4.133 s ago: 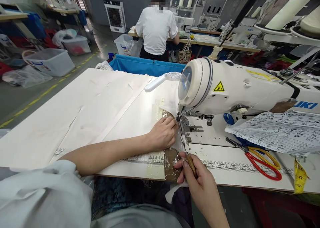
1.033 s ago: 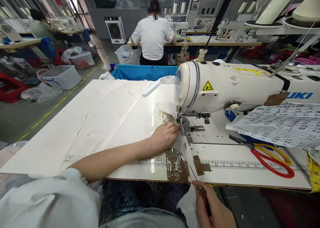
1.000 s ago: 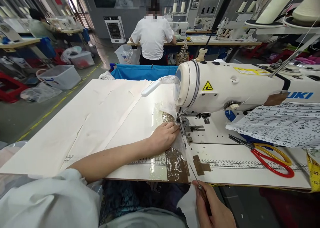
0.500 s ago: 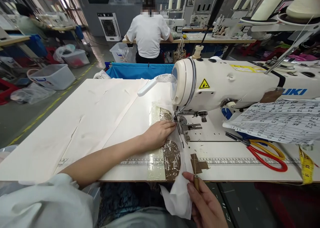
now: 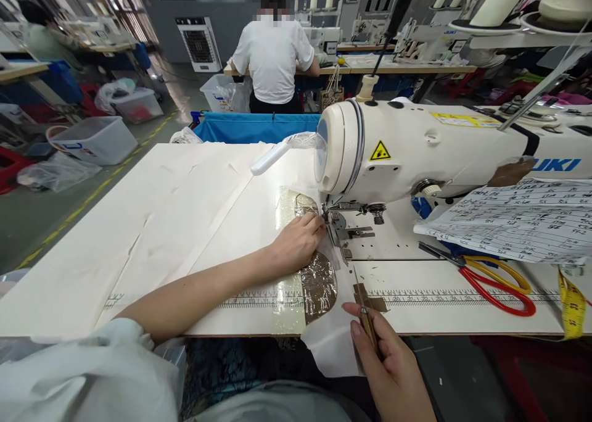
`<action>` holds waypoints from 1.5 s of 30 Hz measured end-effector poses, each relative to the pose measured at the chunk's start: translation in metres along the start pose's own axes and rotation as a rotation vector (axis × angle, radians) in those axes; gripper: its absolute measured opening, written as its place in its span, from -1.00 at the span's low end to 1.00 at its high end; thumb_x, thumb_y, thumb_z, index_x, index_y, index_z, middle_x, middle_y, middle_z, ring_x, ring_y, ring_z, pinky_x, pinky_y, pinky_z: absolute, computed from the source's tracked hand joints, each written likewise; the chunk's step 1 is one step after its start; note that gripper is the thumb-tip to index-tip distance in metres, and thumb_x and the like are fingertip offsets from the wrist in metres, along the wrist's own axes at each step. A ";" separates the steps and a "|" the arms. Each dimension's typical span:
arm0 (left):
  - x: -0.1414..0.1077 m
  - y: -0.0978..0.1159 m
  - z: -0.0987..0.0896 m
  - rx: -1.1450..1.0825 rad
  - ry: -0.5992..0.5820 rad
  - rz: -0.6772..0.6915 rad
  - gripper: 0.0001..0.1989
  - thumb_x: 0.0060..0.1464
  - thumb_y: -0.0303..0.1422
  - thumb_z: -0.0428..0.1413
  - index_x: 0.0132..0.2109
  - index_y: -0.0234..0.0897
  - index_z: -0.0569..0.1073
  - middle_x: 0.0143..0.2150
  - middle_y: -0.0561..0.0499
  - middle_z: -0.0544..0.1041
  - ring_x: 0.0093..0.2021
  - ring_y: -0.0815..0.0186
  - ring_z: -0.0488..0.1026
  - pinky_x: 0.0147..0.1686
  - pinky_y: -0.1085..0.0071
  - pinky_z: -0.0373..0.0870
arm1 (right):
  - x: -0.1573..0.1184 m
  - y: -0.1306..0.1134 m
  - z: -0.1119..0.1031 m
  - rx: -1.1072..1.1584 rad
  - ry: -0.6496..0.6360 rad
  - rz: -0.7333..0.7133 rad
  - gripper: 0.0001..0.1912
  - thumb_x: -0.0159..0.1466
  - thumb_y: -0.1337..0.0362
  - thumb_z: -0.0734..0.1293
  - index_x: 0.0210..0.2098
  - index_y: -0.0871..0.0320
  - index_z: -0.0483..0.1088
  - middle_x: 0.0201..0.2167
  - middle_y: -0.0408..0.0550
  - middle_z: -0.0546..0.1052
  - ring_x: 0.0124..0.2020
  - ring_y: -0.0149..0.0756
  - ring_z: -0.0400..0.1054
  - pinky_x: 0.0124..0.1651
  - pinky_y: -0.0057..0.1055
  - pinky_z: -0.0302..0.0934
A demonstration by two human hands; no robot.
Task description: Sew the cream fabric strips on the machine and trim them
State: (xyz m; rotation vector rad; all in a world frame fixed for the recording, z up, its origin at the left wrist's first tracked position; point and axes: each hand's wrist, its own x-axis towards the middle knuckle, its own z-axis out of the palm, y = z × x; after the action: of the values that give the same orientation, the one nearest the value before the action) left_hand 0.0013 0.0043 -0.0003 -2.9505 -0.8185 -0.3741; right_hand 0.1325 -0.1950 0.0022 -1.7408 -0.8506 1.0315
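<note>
My left hand (image 5: 298,243) rests at the sewing machine's (image 5: 435,150) presser foot (image 5: 325,215), fingers bent and drawn together on white fabric (image 5: 335,342). Its fingertips are partly hidden. Beneath that hand lies a shiny, clear-covered template (image 5: 319,289), brown with a pale strip along its left side. The fabric runs down along the template's curved edge and hangs over the table's front edge. In my right hand (image 5: 386,360) is an awl (image 5: 369,329), gripped by its wooden handle with the thin point upward. My right thumb and fingertips are beside the fabric.
Red and yellow-handled scissors (image 5: 497,283) lie right of the machine bed, below a handwritten sheet (image 5: 513,221). A yellow tape measure (image 5: 572,305) hangs at the right. White cloth (image 5: 152,218) covers the table's left side. A person in a white shirt (image 5: 275,61) sits ahead.
My left hand has gone from flatter to more bent fingers near the presser foot. The fabric's hanging end has spread rightward, and my right hand with the awl has shifted slightly right.
</note>
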 end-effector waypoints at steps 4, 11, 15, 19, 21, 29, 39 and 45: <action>0.000 -0.006 0.002 -0.034 0.028 0.020 -0.66 0.25 -0.56 -0.13 0.06 -0.50 0.42 0.03 -0.23 0.44 0.01 0.16 0.30 -0.06 0.27 0.39 | 0.006 -0.009 0.008 0.405 -0.200 0.263 -0.44 0.00 -0.08 0.50 -0.09 0.10 0.55 -0.25 0.02 0.59 -0.23 -0.17 0.46 -0.28 -0.43 0.36; 0.000 -0.006 0.004 -0.032 0.058 0.033 -0.68 0.25 -0.55 -0.12 0.03 -0.50 0.45 0.01 -0.25 0.44 -0.02 0.14 0.32 -0.10 0.23 0.42 | 0.010 -0.011 0.005 0.590 -0.169 0.403 -0.45 -0.07 0.05 0.57 -0.12 0.11 0.57 -0.32 -0.03 0.59 -0.37 -0.27 0.45 -0.39 -0.47 0.34; -0.001 -0.002 0.000 -0.067 0.058 0.016 -0.68 0.26 -0.56 -0.13 0.02 -0.52 0.46 -0.05 -0.23 0.46 -0.07 0.18 0.33 -0.12 0.27 0.43 | 0.016 0.001 -0.009 0.408 -0.027 0.263 -0.37 -0.02 -0.03 0.53 -0.01 0.13 0.51 -0.15 0.01 0.57 -0.14 -0.21 0.42 -0.24 -0.51 0.34; -0.006 -0.003 -0.002 -0.147 0.076 0.075 -0.66 0.22 -0.60 -0.12 0.02 -0.52 0.46 -0.02 -0.21 0.46 -0.04 0.21 0.33 -0.06 0.29 0.42 | 0.017 0.006 -0.007 0.180 -0.012 0.092 -0.38 0.12 -0.09 0.41 0.04 0.17 0.47 -0.18 0.03 0.55 -0.24 -0.25 0.39 -0.28 -0.49 0.30; -0.007 -0.005 -0.001 -0.155 0.083 0.094 -0.67 0.21 -0.60 -0.12 0.01 -0.51 0.46 0.00 -0.21 0.46 -0.03 0.20 0.34 -0.06 0.28 0.43 | 0.013 0.003 -0.001 0.089 0.008 0.037 -0.39 0.19 -0.12 0.33 0.07 0.17 0.44 -0.31 -0.03 0.53 -0.40 -0.32 0.33 -0.40 -0.51 0.24; -0.002 -0.007 0.004 -0.123 0.088 0.068 -0.65 0.19 -0.60 -0.13 0.01 -0.44 0.46 0.04 -0.21 0.43 -0.01 0.17 0.35 -0.06 0.22 0.43 | 0.014 -0.009 0.009 -0.070 0.072 -0.086 -0.48 0.24 -0.11 0.25 0.00 0.12 0.44 -0.31 -0.05 0.49 -0.45 -0.33 0.28 -0.44 -0.49 0.16; -0.004 -0.012 0.002 -0.258 0.169 0.100 -0.66 0.14 -0.64 -0.13 -0.05 -0.44 0.45 -0.14 -0.15 0.48 -0.13 0.26 0.37 -0.10 0.29 0.43 | 0.038 -0.012 0.006 -0.167 -0.030 -0.150 -0.49 0.29 -0.07 0.20 0.02 0.17 0.41 -0.50 -0.14 0.37 -0.55 -0.35 0.18 -0.54 -0.49 0.09; -0.003 -0.016 0.004 -0.212 0.140 0.111 -0.70 0.16 -0.58 -0.08 -0.05 -0.42 0.47 -0.05 -0.16 0.48 -0.05 0.20 0.39 -0.07 0.24 0.42 | 0.054 -0.015 0.004 -0.251 -0.091 -0.222 -0.54 0.30 0.00 0.19 0.02 0.18 0.40 -0.52 -0.15 0.41 -0.56 -0.34 0.23 -0.54 -0.47 0.15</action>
State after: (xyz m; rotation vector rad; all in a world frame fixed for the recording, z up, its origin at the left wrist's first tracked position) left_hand -0.0088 0.0170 -0.0048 -3.0980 -0.6318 -0.6911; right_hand 0.1496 -0.1413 0.0002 -1.7655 -1.2462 0.8904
